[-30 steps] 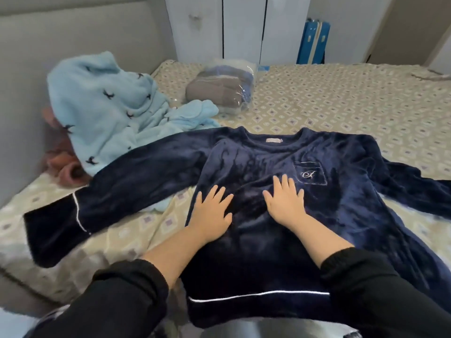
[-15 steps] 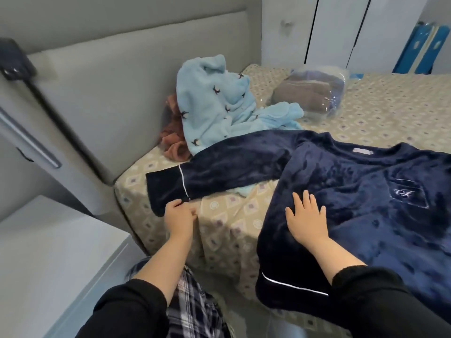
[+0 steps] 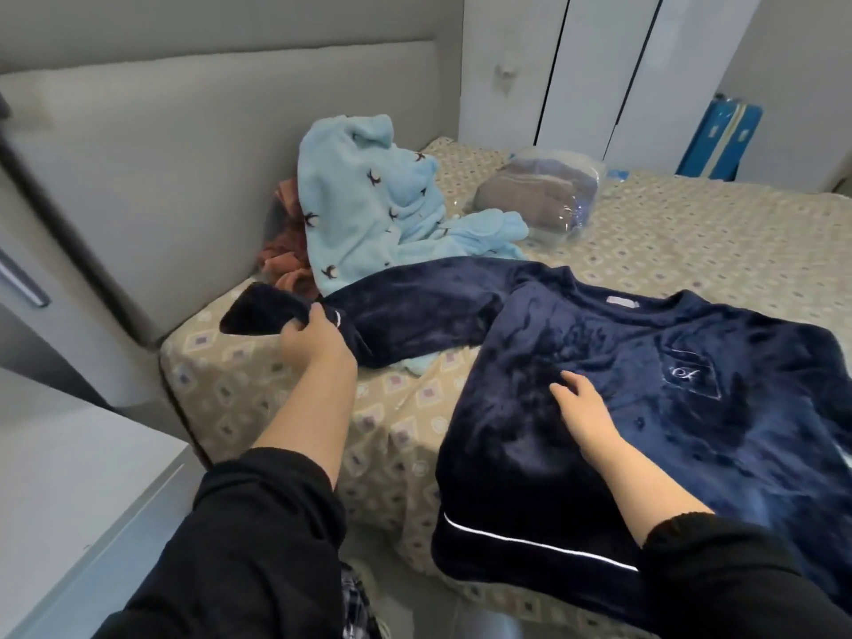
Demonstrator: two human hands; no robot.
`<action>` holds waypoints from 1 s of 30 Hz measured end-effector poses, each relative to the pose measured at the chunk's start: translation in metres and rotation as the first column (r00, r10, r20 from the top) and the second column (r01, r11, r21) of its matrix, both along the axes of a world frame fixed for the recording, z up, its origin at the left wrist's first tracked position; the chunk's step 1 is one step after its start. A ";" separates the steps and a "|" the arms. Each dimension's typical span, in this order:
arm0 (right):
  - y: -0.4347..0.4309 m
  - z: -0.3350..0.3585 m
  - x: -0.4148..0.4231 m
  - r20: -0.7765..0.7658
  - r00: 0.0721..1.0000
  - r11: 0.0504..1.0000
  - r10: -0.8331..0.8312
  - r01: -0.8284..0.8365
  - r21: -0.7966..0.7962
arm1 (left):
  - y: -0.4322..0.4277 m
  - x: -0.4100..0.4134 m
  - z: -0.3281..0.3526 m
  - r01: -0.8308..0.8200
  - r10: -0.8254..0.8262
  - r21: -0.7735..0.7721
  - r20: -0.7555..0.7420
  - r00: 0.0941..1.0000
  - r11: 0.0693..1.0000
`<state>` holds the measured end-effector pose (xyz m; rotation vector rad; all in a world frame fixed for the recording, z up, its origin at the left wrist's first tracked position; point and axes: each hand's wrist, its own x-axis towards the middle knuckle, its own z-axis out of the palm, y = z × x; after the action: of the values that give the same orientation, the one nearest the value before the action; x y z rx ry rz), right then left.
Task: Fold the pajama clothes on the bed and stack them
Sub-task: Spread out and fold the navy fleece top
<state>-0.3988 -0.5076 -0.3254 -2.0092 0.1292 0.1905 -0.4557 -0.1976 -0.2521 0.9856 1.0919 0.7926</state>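
A navy fleece pajama top (image 3: pixel 645 385) with white piping and an embroidered chest pocket lies face up across the bed (image 3: pixel 691 232). Its left sleeve (image 3: pixel 415 311) stretches toward the bed's corner. My left hand (image 3: pixel 313 343) grips the cuff of that sleeve and holds it raised off the sheet. My right hand (image 3: pixel 581 408) rests flat on the top's body, fingers apart. A light blue pajama piece (image 3: pixel 369 209) with small dark bird prints is heaped behind the sleeve, partly under it.
A rust-coloured garment (image 3: pixel 286 260) is bunched against the grey padded headboard (image 3: pixel 161 177). A clear bag of folded fabric (image 3: pixel 539 196) sits farther back. A white bedside surface (image 3: pixel 60 491) is at lower left; white wardrobe doors and a blue suitcase (image 3: pixel 719 136) stand behind the bed.
My left hand went from the top's body to the left sleeve cuff, closed on it and lifted it. My view swung left. My right hand stayed on the body.
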 end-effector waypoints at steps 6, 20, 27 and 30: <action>-0.094 0.026 -0.001 -0.008 0.900 0.867 -0.436 0.422 0.263 | -0.124 0.007 0.006 0.428 -0.665 0.874 -0.179 0.725 0.230; -0.111 0.046 -0.038 -0.206 0.969 0.949 -0.138 0.189 0.251 | -0.179 -0.017 -0.092 0.751 -0.591 0.519 -0.777 0.216 -0.409; -0.200 0.061 -0.051 -0.043 0.830 0.831 -0.556 0.557 0.007 | -0.181 -0.016 -0.086 0.770 -0.528 0.613 -0.718 0.453 -0.174; -0.232 0.019 -0.076 0.020 0.841 0.766 -0.541 0.502 -0.402 | -0.185 -0.014 -0.090 0.792 -0.347 0.518 -0.844 0.410 -0.323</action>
<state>-0.4747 -0.7395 -0.3065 -2.2725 0.8463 -0.1099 -0.4697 -0.3826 -0.3423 2.7432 -0.1675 0.2218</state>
